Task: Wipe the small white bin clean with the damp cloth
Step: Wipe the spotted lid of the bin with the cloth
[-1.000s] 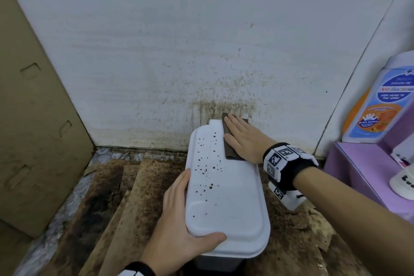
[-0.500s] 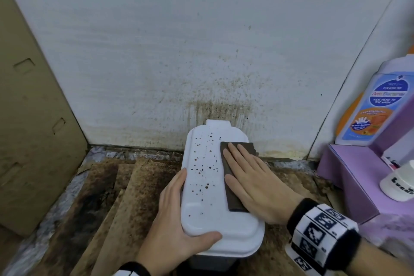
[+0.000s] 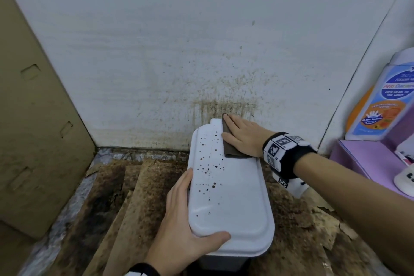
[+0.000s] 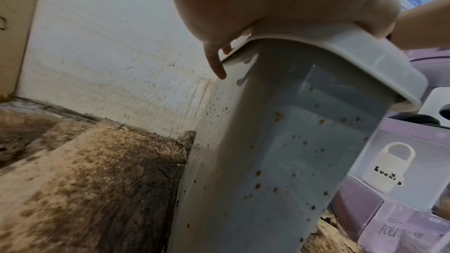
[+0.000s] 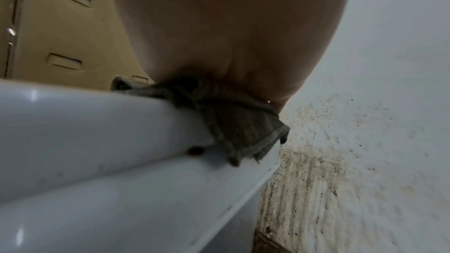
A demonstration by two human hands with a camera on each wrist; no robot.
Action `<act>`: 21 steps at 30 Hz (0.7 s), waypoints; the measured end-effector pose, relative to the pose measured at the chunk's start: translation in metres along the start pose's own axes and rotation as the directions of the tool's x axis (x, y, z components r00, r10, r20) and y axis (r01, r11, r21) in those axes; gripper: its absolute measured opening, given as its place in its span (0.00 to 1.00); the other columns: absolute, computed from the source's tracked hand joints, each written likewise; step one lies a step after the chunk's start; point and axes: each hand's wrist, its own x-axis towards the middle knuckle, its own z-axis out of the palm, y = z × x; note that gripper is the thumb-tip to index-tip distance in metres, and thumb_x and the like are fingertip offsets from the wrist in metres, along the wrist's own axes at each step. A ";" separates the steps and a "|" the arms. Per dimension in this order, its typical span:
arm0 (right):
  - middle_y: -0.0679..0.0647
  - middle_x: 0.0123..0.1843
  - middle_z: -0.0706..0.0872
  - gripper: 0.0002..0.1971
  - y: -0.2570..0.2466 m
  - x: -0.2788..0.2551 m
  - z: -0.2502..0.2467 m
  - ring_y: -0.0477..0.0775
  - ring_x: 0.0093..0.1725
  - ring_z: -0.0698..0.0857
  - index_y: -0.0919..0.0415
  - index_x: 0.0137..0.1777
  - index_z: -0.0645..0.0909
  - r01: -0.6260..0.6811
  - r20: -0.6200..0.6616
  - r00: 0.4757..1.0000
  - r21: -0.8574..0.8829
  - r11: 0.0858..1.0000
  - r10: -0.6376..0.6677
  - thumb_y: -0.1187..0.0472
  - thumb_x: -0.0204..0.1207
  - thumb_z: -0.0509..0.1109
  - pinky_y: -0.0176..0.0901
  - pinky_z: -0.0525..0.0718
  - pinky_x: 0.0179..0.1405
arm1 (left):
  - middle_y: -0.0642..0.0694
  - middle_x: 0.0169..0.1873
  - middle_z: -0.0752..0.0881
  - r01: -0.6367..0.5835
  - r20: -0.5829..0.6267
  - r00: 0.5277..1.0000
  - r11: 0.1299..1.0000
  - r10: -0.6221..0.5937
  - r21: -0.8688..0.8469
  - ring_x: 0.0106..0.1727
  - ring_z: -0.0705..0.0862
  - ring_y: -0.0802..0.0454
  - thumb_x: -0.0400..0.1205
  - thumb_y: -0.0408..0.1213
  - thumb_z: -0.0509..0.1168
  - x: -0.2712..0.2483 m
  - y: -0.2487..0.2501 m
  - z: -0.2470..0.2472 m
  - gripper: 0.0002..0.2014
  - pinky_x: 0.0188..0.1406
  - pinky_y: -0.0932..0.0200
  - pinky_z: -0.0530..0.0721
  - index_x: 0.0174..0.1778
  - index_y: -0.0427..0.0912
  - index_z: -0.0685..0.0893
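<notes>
The cloth (image 3: 231,149) is pressed flat on the bin's (image 3: 233,197) far right by the spread right hand (image 3: 243,139). The near left rim is gripped by the left hand (image 3: 186,228).

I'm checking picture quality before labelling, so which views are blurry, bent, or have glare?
Head view: sharp, evenly lit, wall edges bowed by the wide lens. Left wrist view: the left hand is close and soft, the floor smeared. Right wrist view: the right hand is dark and blurred, the cloth soft, with small glints on the bin lid.
</notes>
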 end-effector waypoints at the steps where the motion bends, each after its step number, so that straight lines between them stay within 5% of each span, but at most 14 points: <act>1: 0.56 0.91 0.45 0.35 0.000 0.000 0.000 0.55 0.90 0.50 0.62 0.90 0.40 0.001 0.006 1.000 0.006 1.000 -0.001 0.43 0.91 0.43 0.51 0.53 0.86 | 0.78 0.82 0.49 -0.004 0.002 1.000 1.000 0.004 0.005 0.85 0.46 0.73 0.60 0.69 0.81 0.000 0.000 0.000 0.64 0.78 0.54 0.61 0.86 0.69 0.47; 7: 0.57 0.92 0.42 0.33 0.000 -0.009 0.011 0.57 0.90 0.42 0.61 0.90 0.42 0.011 -0.031 0.999 0.045 0.999 -0.009 0.45 0.91 0.44 0.57 0.45 0.89 | 0.76 0.82 0.50 -0.001 0.000 1.000 1.000 0.001 0.006 0.85 0.48 0.71 0.59 0.72 0.80 -0.001 0.001 0.002 0.64 0.79 0.51 0.63 0.85 0.70 0.47; 9: 0.57 0.91 0.39 0.37 -0.005 -0.024 0.013 0.57 0.90 0.39 0.60 0.90 0.41 0.021 -0.019 1.000 0.016 1.000 -0.021 0.38 0.88 0.36 0.56 0.42 0.89 | 0.75 0.82 0.51 -0.002 -0.010 1.000 1.000 0.002 0.013 0.85 0.49 0.69 0.59 0.72 0.80 -0.001 0.000 0.002 0.64 0.79 0.51 0.64 0.86 0.70 0.48; 14: 0.51 0.90 0.31 0.34 -0.028 -0.078 0.021 0.51 0.89 0.32 0.54 0.89 0.32 0.024 0.009 1.000 0.004 1.000 -0.024 0.40 0.88 0.34 0.49 0.36 0.88 | 0.75 0.83 0.52 -0.012 -0.019 1.000 1.000 0.013 0.025 0.86 0.50 0.67 0.60 0.70 0.80 -0.003 0.001 0.005 0.63 0.78 0.54 0.64 0.86 0.67 0.49; 17: 0.49 0.89 0.30 0.41 -0.049 -0.114 0.031 0.49 0.88 0.29 0.52 0.88 0.31 0.026 -0.038 0.999 0.061 0.998 -0.024 0.35 0.77 0.22 0.52 0.36 0.88 | 0.75 0.83 0.50 -0.025 -0.015 1.000 0.999 0.026 0.034 0.86 0.49 0.68 0.61 0.71 0.80 -0.004 0.002 0.006 0.63 0.79 0.55 0.61 0.86 0.67 0.48; 21: 0.50 0.89 0.28 0.44 -0.068 -0.150 0.047 0.49 0.87 0.26 0.54 0.88 0.30 0.024 -0.097 0.995 0.053 0.998 -0.019 0.35 0.74 0.11 0.53 0.39 0.89 | 0.74 0.83 0.50 -0.022 -0.012 1.000 0.999 0.023 0.039 0.86 0.48 0.68 0.61 0.72 0.79 -0.004 0.002 0.006 0.63 0.82 0.54 0.60 0.86 0.65 0.48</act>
